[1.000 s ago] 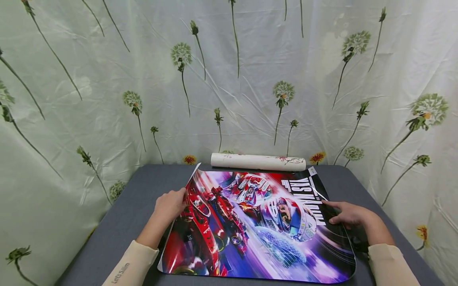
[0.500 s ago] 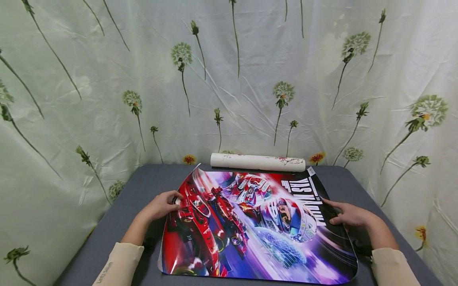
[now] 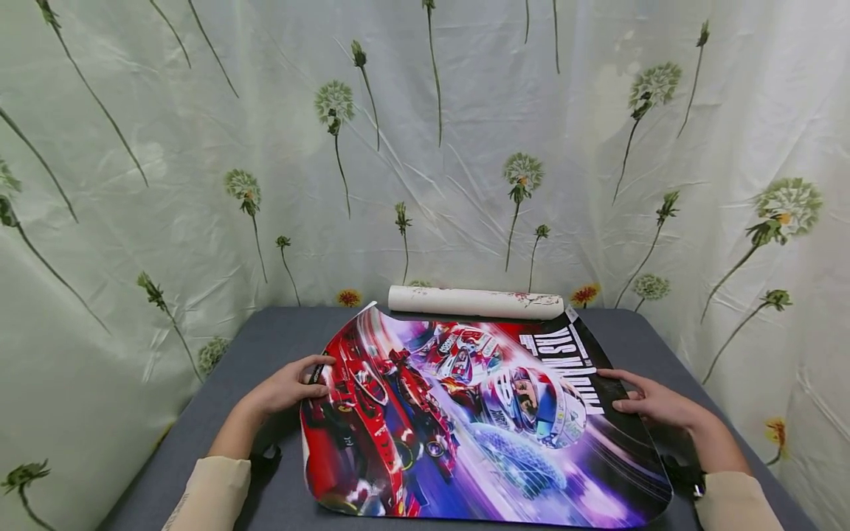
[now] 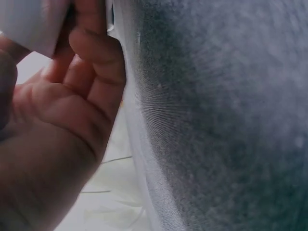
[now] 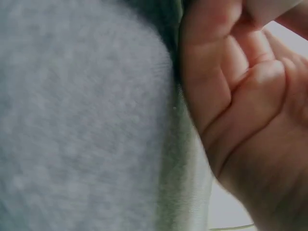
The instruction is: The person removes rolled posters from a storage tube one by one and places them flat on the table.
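Note:
A glossy poster of red racing cars and helmeted drivers lies spread over the grey table, its near corners curving upward. My left hand pinches its left edge between thumb and fingers. At the opposite edge, near the white lettering, my right hand grips the poster the same way. Up close in the left wrist view, a pale piece of the poster sits between thumb and curled fingers. The right wrist view shows a similar pale bit of poster at the right hand's fingers.
A white paper roll with small reddish prints lies along the far edge of the grey table, just behind the poster. A pale curtain printed with dandelions hangs behind the table and along both sides.
My left hand has moved left and slightly nearer, and the poster's left edge has spread outward with it. The right hand has shifted only slightly right. The roll stays put.

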`<state>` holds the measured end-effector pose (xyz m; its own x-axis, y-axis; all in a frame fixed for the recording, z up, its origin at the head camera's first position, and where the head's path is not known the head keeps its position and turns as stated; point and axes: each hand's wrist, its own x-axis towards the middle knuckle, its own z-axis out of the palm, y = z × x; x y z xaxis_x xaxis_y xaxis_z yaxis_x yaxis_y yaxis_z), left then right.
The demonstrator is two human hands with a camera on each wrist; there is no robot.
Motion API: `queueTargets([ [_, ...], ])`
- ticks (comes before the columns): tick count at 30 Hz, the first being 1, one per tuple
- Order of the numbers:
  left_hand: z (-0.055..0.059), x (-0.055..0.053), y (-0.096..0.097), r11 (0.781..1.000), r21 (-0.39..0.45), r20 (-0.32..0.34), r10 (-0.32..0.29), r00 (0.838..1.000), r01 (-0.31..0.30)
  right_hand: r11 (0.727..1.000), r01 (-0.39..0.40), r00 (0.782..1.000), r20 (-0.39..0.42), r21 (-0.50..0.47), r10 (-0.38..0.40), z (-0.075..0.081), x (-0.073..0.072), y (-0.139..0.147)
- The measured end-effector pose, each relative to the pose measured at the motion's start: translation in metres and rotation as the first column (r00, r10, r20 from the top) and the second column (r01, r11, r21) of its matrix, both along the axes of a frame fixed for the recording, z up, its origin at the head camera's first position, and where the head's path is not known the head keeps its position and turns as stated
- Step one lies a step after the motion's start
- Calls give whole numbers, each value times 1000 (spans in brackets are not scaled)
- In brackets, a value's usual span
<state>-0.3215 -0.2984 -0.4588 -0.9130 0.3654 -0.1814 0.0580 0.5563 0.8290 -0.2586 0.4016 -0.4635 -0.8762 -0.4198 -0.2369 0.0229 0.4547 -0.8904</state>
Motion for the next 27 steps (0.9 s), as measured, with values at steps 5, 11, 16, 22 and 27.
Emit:
queueTargets([
  [5, 1, 1, -3, 994, 106, -2, 18, 1000, -18, 966, 9, 1000, -22, -259, -15, 0, 4, 6],
  [11, 3, 9, -15, 971, 236, -41, 53, 998, -41, 885, -7, 997, -74, -465, -31, 3, 8, 6],
  [16, 12, 15, -21, 959, 282, -147, 61, 987, -17, 810, -50, 991, -129, -584, -32, 10, 11, 3],
  [22, 30, 27, -26, 945, 326, -205, 84, 975, -13, 783, -76, 976, -206, -618, -68, 18, 16, -2],
  [27, 46, 34, -27, 945, 327, -294, 124, 948, -22, 701, -134, 963, -259, -701, -74, 23, 19, -10],
])
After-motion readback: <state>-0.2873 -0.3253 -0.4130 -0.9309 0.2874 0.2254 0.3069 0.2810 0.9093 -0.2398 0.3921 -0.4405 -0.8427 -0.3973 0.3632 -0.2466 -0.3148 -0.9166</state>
